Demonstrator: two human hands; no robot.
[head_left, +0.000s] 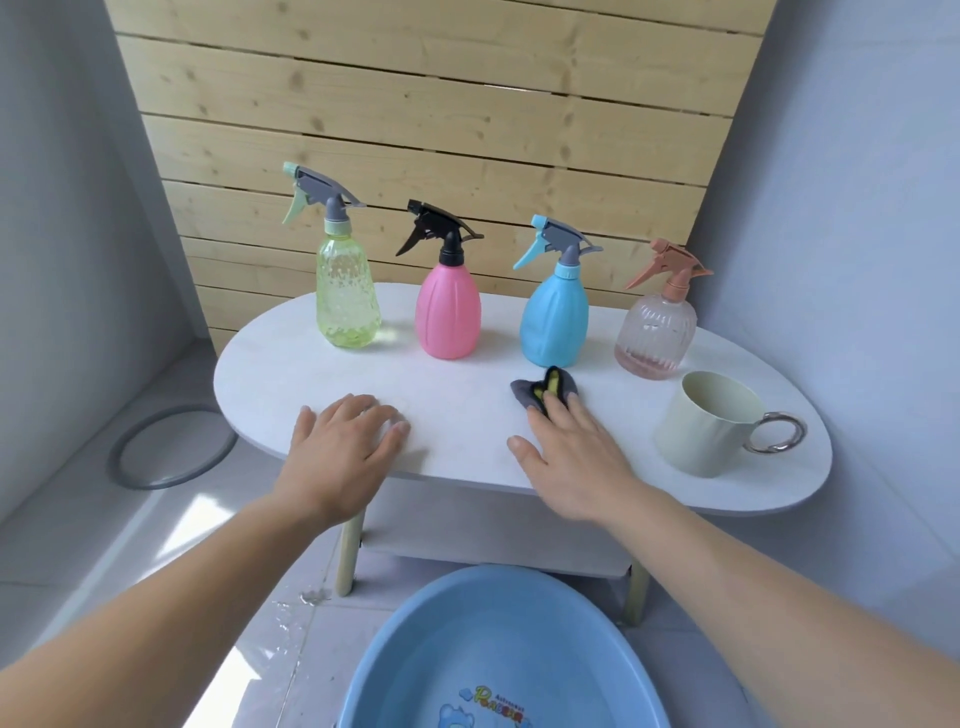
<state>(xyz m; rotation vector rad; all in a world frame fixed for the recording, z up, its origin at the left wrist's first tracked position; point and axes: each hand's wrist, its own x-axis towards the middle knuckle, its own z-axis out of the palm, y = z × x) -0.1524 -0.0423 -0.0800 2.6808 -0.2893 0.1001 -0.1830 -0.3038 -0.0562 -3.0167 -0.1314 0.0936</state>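
Right hand (571, 452) flat, fingertips on the cloth (545, 392); left hand (345, 441) idle.
My right fingers lie straight and relaxed, gripping nothing, with the tips pressing the near edge of the grey-and-yellow cloth. Its bunched bulk sits just beyond the fingertips, long axis running across them. Blue spray bottle (553, 322) stands just past the cloth, cup (706, 421) off to this hand's right. Left hand rests spread and flat on the counter (291, 364), well apart to the cloth's left, so the right is nearer. Judgement: to pick it up, slide the fingers forward and curl; to wipe, drag it back toward me.
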